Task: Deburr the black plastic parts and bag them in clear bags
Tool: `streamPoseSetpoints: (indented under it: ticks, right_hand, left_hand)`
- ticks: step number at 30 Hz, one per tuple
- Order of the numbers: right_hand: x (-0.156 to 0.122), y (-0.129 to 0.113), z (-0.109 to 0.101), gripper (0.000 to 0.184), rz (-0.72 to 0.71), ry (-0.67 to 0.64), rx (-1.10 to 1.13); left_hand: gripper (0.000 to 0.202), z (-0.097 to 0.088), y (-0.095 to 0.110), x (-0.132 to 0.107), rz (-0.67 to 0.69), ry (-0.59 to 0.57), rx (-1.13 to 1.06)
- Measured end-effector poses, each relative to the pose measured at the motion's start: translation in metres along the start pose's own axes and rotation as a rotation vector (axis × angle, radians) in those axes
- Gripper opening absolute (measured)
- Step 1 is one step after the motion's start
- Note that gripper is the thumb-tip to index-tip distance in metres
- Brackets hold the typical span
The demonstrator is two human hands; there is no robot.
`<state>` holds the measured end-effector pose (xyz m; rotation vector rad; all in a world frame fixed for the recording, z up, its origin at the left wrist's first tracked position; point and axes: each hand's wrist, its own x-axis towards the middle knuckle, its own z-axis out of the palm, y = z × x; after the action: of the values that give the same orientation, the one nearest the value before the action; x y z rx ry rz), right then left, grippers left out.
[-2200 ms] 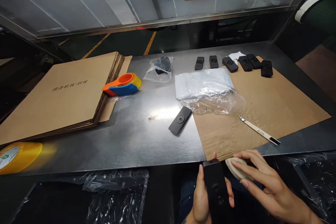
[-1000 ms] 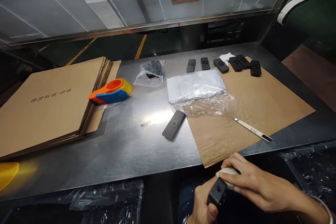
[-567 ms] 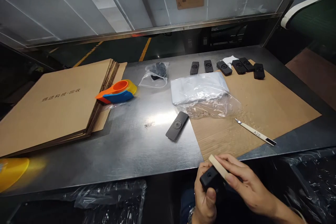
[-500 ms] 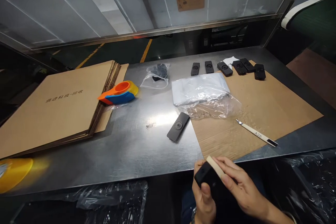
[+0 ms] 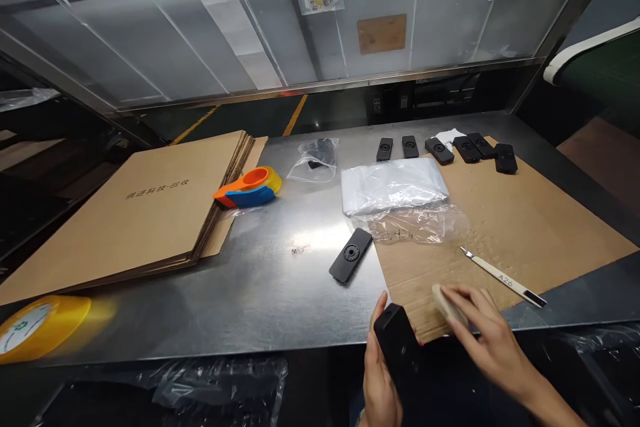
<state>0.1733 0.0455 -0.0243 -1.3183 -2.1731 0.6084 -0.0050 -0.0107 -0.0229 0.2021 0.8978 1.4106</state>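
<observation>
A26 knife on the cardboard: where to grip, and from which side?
Best bet: pinch the A26 knife across its pale handle, around the lettering, from above and the near right. It lies flat and slim, its metal tip pointing far left, away from that approach. The right hand is closest but holds a pale block.

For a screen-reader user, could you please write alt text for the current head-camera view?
A person's left hand holds a black device and the right hand a pale pad, apart from it, at the front of a metal bench. Beyond lie similar devices, a knife mostly on a cardboard sheet and, at left, stacked cardboard.
</observation>
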Motion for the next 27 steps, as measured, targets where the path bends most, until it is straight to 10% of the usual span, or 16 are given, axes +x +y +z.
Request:
streamPoseSetpoints:
  ticks: [4,12,27]
  right_hand:
    - [0.038,0.024,0.010,0.035,-0.002,0.082,-0.103]
    - [0.020,-0.041,-0.018,0.036,-0.121,-0.154,0.306]
    - [0.013,-0.056,-0.027,0.013,-0.116,-0.286,0.396]
  left_hand:
    - [0.066,-0.001,-0.004,0.002,-0.108,-0.019,-0.058]
    - [0.059,-0.005,-0.009,-0.001,0.548,0.030,0.841]
    - [0.057,-0.013,-0.015,-0.009,0.808,-0.062,1.209]
